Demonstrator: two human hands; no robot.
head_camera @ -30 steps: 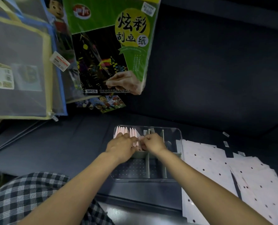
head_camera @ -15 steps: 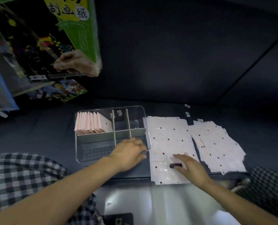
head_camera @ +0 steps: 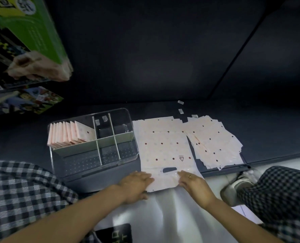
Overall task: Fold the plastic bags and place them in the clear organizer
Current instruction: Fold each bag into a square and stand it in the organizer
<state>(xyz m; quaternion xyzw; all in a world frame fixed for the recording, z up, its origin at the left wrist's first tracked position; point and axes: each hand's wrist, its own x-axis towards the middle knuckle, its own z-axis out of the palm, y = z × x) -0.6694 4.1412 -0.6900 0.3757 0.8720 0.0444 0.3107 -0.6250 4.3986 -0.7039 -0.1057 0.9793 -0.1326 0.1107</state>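
since half a second ago, when the left hand [head_camera: 137,184] lay by the clear organizer [head_camera: 93,142] and the right hand [head_camera: 192,181] was alone on the sheets, both hands have come to the near edge of the top plastic bag [head_camera: 165,149]. each rests there with fingers nearly straight and flat on the plastic; whether any edge is pinched i cannot tell. judging by this, one filing is done and a fresh fold is about to begin. folded bags [head_camera: 67,135] stand in a row in the organizer's far left compartment; the others look empty. more flat bags [head_camera: 214,141] fan out to the right. the dark surface [head_camera: 259,134] ends at a pale near edge, dim walls rise behind, and colourful packets [head_camera: 23,100] hang at upper left.
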